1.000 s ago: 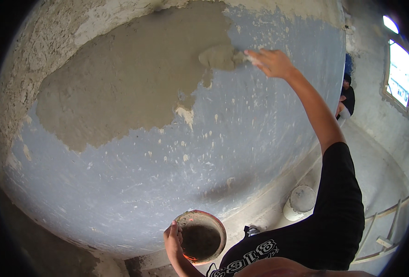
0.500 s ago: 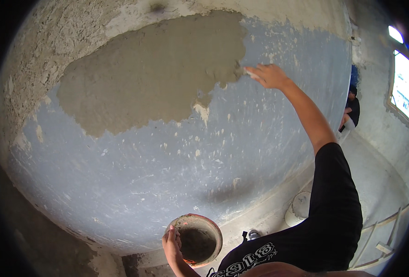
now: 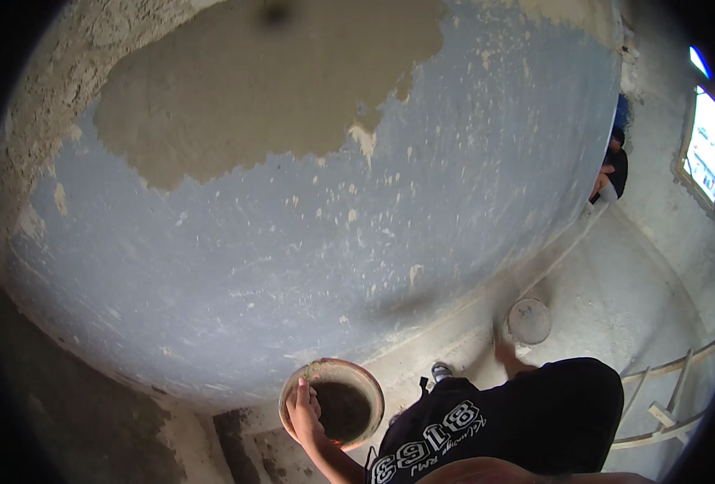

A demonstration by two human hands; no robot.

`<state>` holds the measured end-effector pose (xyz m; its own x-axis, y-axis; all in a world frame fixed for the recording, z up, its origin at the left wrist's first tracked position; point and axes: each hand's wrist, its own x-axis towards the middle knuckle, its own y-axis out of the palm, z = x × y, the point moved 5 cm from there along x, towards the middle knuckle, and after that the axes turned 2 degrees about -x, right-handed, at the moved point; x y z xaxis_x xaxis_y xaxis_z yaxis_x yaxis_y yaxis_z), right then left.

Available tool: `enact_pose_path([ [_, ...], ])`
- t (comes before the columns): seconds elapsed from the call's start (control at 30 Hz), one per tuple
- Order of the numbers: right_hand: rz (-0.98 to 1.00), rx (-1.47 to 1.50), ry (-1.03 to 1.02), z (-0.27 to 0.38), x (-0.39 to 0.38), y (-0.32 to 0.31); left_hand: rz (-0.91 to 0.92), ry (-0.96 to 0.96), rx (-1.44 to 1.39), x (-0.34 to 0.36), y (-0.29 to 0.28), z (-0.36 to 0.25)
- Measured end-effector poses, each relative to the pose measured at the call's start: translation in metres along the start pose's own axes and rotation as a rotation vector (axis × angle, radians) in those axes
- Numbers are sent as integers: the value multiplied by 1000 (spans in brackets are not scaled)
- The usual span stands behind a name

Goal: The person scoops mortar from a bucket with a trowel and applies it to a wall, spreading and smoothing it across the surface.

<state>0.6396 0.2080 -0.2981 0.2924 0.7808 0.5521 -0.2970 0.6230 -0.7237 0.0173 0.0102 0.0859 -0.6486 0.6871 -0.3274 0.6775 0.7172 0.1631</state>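
My left hand (image 3: 305,407) grips the rim of a round bucket (image 3: 365,379), orange-stained and holding dark grey wet mortar. Low at the right, my right hand (image 3: 504,348) is blurred beside a pale round container (image 3: 529,321); its fingers and anything in them cannot be made out. Above, a broad patch of grey-green wet plaster (image 3: 252,89) covers the upper part of the pale blue, flaking wall (image 3: 309,242).
A seated person (image 3: 612,165) in dark clothes is at the far right beside the wall's edge, near a bright window (image 3: 704,141). A wooden ladder-like frame (image 3: 664,415) lies at the lower right. A pale ledge (image 3: 410,355) runs along the wall's foot.
My right hand has left the plaster patch and swung down to beside the pale container. My left hand stays on the bucket. The view has shifted, so the patch sits higher.
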Motion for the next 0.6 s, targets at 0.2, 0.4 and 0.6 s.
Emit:
enact_pose_path([
  [0.2, 197, 259, 3, 45, -249, -17, 60, 14, 45, 8, 24, 6],
  [0.4, 557, 452, 142, 12, -346, -161, 129, -12, 185, 13, 57, 44],
  [0.6, 1103, -216, 459, -84, -181, -175, 348, -18, 180, -39, 131, 39],
])
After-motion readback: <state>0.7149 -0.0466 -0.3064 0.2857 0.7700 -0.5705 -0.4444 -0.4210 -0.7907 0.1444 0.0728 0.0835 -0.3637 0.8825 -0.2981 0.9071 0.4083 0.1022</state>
